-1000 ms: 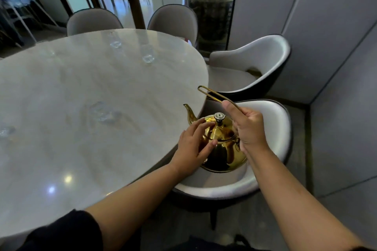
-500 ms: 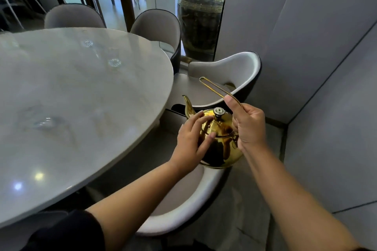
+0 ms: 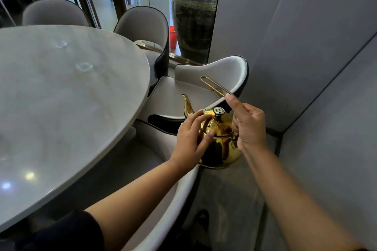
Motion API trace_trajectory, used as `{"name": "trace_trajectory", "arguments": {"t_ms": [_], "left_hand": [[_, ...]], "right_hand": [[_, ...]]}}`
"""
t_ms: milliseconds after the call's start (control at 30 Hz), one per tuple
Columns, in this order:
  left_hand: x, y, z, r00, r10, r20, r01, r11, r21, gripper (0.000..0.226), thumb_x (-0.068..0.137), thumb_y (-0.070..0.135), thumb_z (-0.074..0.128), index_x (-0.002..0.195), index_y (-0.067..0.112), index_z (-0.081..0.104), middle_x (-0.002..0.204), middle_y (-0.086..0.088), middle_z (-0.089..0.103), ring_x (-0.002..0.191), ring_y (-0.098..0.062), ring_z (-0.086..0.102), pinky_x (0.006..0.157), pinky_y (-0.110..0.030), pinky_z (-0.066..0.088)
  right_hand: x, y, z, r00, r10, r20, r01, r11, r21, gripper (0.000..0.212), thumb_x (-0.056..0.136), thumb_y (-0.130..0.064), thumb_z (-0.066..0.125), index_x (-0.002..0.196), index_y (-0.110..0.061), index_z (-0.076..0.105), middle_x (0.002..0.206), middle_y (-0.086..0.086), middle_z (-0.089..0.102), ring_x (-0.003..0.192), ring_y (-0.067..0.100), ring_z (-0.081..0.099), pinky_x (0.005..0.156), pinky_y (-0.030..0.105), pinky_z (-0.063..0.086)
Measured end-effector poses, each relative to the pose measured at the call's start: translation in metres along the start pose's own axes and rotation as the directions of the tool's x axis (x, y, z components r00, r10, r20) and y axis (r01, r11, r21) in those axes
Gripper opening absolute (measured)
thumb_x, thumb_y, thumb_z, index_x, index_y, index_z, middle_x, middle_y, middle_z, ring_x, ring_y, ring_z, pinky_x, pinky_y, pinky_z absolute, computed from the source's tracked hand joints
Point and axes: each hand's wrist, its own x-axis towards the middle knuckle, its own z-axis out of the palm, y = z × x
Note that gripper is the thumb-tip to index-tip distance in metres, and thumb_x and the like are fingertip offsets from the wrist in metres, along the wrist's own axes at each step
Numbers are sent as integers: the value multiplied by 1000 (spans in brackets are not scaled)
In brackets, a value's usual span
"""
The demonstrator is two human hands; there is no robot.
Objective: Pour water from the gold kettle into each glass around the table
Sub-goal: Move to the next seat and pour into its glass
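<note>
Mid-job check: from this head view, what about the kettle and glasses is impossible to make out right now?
- Water level in the gold kettle: head view, its lid is on and the metal is opaque.
- Fill of the two glasses: head view, clear, small and washed out against the pale table.
- Glasses elsewhere round the table: cut off by the left edge.
- Kettle's left flank: covered by the left hand.

We see a shiny gold kettle beside a pale grey marbled tabletop. The chairs are light grey, edged black. A dark brown jar carries gold patterning.
</note>
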Motion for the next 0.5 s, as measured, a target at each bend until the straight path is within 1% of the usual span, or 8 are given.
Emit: {"name": "trace_trajectory", "arguments": {"t_ms": [133,267,367,500], "left_hand": [[43,-17,26,1000,-10,-28,11,1000,24,44,91,53,42,132,38,40,145,10,35,136,-12,30,108,-50,33],[95,-32,43,996,-50,-76,51,999,18,44,91,53,41,132,37,41,145,10,35,137,-11,29,109,-51,31],[132,-43,51,988,-78,-136,77,997,-6,44,91,52,43,132,35,42,145,9,36,137,-12,29,109,-52,32],[187,-59,56,979,-81,-187,89,995,34,42,92,49,44,131,37,41,145,11,35,138,-14,29,109,-54,31]], "right_hand": [[53,11,-12,999,18,34,-18,1000,-1,51,85,-25,69,41,-21,42,36,-9,33,35,6,25,41,19,27],[117,17,-12,993,34,115,-33,999,-11,50,83,-26,68,39,-22,44,34,-9,34,33,5,26,40,18,27],[165,19,-8,981,57,186,-56,998,-13,55,86,-23,66,36,-22,43,33,-9,34,32,3,27,38,15,29],[226,23,0,970,56,235,-64,998,26,52,82,-27,68,36,-22,43,34,-10,32,32,3,25,37,15,27]]}}
